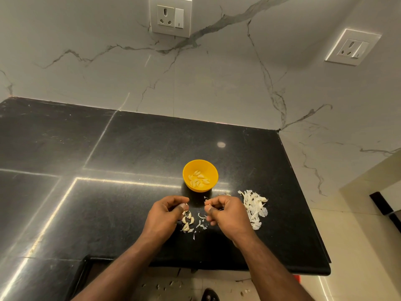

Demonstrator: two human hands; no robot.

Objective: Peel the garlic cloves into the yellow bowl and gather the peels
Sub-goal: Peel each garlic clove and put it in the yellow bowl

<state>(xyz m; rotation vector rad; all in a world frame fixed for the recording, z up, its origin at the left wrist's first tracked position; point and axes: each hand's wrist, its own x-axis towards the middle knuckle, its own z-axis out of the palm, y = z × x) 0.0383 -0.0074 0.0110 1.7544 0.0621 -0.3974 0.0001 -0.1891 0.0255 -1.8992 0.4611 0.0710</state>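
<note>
The yellow bowl (pixel 213 170) stands mid-counter with several peeled garlic cloves (pixel 198 179) inside. My left hand (pixel 167 211) hovers just in front of it with fingers curled against the thumb; anything inside the curl is hidden. A few unpeeled cloves (pixel 187 220) lie on the counter under its fingertips. My right hand (pixel 227 211) is a short gap to the right, its fingers curled round a white sliver of garlic peel (pixel 220 209). Loose peel scraps (pixel 200 222) lie between the hands. A pile of peels (pixel 255 208) sits right of my right hand.
The black granite counter (pixel 130 148) meets a marble wall at the back and ends at an edge (pixel 303 213) on the right. Two wall sockets (pixel 170 17) (pixel 352 47) are above. Peel bits lie on the floor (pixel 169 284) below the front edge.
</note>
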